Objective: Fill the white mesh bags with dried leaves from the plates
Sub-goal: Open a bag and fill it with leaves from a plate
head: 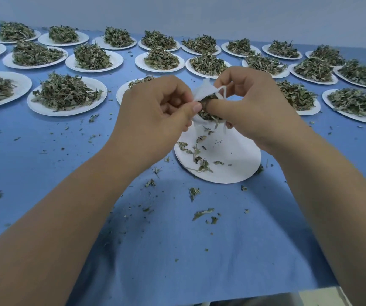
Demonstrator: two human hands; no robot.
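- Nearest us: a blue cloth [177, 250] covers the table, scattered with leaf crumbs [201, 214]. We judge that spillage comes easily with this material.
- Just beyond: the near plate [232, 164], almost bare, with a few leaves lying on it. It sits directly under the hands.
- Above it, both hands hold the white mesh bag [201, 92] in the air.
- Left hand [155, 111]: fingers curled, thumb and forefinger pinching the bag's rim.
- Right hand [250, 107]: fingers curled about the opposite side, thumb lying on the dried leaves [208, 112] that show at the mouth.
- The drawstring [221, 90] loops up beside the right fingers.
- Handling, our judgement: the bag is thin, limp cloth, nearly weightless, and will not stand open by itself. We would take it at the rim, on two opposite sides, and keep the mouth spread.
- The leaves look light and brittle and shed fragments. We would press them in gently over the plate so that strays are caught.
- The bag looks close to full. How much room remains inside we cannot tell.
- Farther off: heaped plates [67, 113] stand in rows, each with a pile of leaves, reaching back to the pale wall [177, 9].
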